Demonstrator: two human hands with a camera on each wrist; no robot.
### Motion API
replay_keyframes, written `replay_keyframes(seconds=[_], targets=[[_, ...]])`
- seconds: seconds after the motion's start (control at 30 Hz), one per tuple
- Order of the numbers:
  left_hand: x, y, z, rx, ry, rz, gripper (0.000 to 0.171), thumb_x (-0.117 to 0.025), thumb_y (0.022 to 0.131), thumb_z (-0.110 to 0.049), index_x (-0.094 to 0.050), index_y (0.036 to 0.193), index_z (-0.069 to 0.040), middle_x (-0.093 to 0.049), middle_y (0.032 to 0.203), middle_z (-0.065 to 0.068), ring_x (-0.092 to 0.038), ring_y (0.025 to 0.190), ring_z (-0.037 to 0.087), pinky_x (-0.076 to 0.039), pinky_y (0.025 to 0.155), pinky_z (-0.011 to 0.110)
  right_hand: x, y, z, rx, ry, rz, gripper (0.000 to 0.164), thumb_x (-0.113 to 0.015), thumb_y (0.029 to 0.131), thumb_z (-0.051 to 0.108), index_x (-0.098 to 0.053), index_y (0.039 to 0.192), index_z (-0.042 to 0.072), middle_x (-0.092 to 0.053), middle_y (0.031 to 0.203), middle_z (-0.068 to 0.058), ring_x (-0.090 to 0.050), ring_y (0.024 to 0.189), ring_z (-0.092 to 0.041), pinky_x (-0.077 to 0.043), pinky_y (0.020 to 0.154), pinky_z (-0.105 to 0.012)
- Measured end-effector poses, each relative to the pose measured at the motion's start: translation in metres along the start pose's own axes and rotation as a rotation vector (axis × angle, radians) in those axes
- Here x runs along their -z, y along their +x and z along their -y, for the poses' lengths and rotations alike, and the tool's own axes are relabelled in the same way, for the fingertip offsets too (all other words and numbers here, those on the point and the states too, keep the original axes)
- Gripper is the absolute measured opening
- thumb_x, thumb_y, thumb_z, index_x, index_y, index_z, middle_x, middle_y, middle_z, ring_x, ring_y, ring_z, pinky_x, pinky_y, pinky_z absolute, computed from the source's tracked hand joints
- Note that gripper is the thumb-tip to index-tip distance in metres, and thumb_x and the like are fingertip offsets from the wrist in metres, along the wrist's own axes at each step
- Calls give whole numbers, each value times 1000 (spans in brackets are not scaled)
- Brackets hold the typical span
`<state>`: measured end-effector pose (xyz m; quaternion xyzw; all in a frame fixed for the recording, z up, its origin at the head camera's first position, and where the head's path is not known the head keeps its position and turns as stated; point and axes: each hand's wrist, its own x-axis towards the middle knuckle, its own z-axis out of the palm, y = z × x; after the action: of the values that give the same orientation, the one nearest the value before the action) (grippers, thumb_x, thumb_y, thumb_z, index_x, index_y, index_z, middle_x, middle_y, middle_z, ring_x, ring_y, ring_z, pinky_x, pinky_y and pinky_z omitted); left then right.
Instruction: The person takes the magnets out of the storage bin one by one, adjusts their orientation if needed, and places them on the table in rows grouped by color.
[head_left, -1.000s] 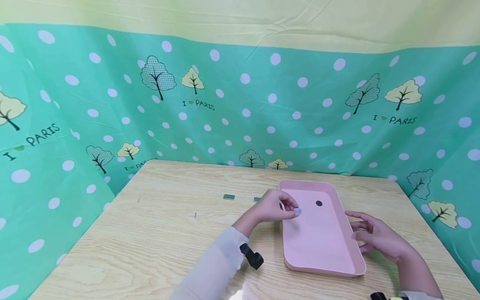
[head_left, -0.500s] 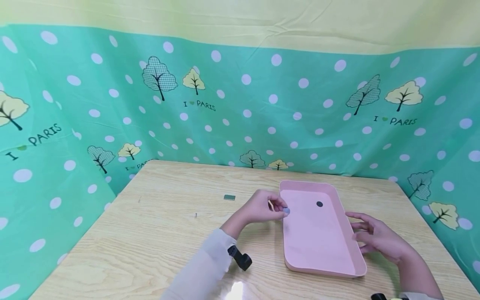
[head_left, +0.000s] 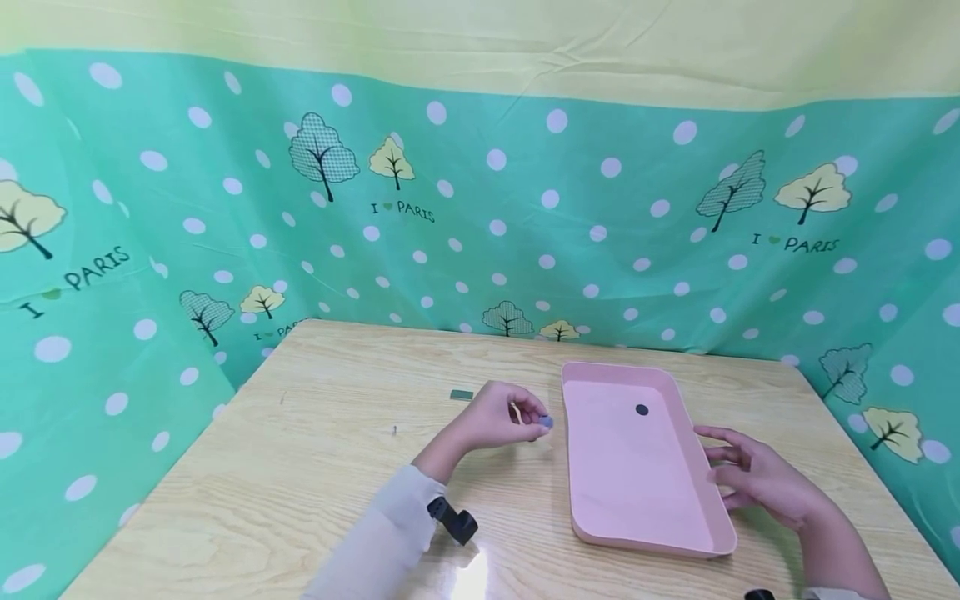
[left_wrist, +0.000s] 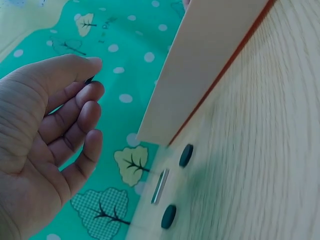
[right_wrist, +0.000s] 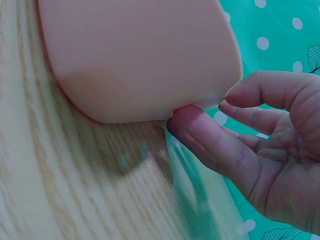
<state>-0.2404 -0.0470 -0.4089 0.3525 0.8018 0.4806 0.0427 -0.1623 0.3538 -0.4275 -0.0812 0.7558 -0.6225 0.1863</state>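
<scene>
My left hand [head_left: 491, 417] pinches a small round disc [head_left: 546, 422] between thumb and fingertips, just left of the pink tray [head_left: 651, 542]. The disc looks blue-grey in the head view; in the left wrist view only a dark edge [left_wrist: 89, 80] shows. My right hand [head_left: 765, 479] is at the tray's right side, fingers loosely bent, fingertips touching its outer wall [right_wrist: 150, 85]. One dark disc [head_left: 642, 409] lies inside the tray towards the far end. Two dark discs, one nearer the tray [left_wrist: 186, 155] and another farther off [left_wrist: 168, 216], appear in the left wrist view.
A flat green rectangular piece [head_left: 461, 394] lies on the wooden table [head_left: 262, 483] behind my left hand. Farther left is a tiny sliver [head_left: 394, 430]. A green dotted curtain [head_left: 420, 242] hangs along the table's back and sides.
My left hand has moved left, from over the tray to beside it, still pinching the disc. The tray and my right hand stay in place.
</scene>
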Motion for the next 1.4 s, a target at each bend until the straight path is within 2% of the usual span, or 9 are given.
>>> replay_keyframes(seconds=[0.3, 0.57, 0.67, 0.83, 0.9, 1.4], targets=[[13, -14, 4, 24, 33, -10, 10, -78, 81, -9, -74, 90, -10, -67, 77, -9, -61, 71, 8, -55, 64, 26, 0, 1, -1, -6, -2, -5, 65, -58, 95, 4, -23, 149, -3, -51, 131, -28, -67, 99, -32, -56, 74, -52], [24, -25, 10, 15, 73, -33, 8, -78, 82, -10, -75, 90, -10, -67, 77, -9, -62, 71, 8, -55, 64, 26, 0, 0, -1, 4, 2, -3, 62, -59, 95, 3, -28, 149, 0, -50, 132, -29, -67, 100, -31, -56, 75, -52], [29, -29, 10, 26, 70, -38, 9, -78, 82, -10, -75, 90, -10, -67, 77, -9, -62, 71, 8, -55, 64, 26, 0, -1, -1, 14, 7, 6, 58, -58, 95, 3, -34, 148, 6, -51, 132, -28, -67, 100, -31, -56, 75, -52], [36, -37, 12, 53, 81, -63, 10, -79, 81, -11, -74, 89, -10, -66, 77, -8, -62, 71, 8, -54, 64, 26, 1, -2, -2, 41, 25, 34, 51, -56, 96, 2, -48, 136, 32, -52, 131, -25, -67, 100, -31, -56, 75, -53], [38, -40, 13, 62, 85, -75, 10, -79, 81, -12, -74, 89, -10, -66, 77, -8, -61, 71, 8, -54, 65, 26, 1, -2, -2, 49, 30, 42, 51, -56, 96, 2, -49, 132, 37, -53, 131, -24, -67, 100, -31, -56, 75, -53], [56, -56, 26, 123, 76, -171, 12, -81, 80, -14, -75, 89, -9, -67, 79, -5, -61, 74, 14, -53, 66, 26, 1, -2, -2, 57, 28, 54, 51, -54, 97, 2, -48, 133, 38, -51, 132, -27, -66, 101, -31, -56, 75, -53]])
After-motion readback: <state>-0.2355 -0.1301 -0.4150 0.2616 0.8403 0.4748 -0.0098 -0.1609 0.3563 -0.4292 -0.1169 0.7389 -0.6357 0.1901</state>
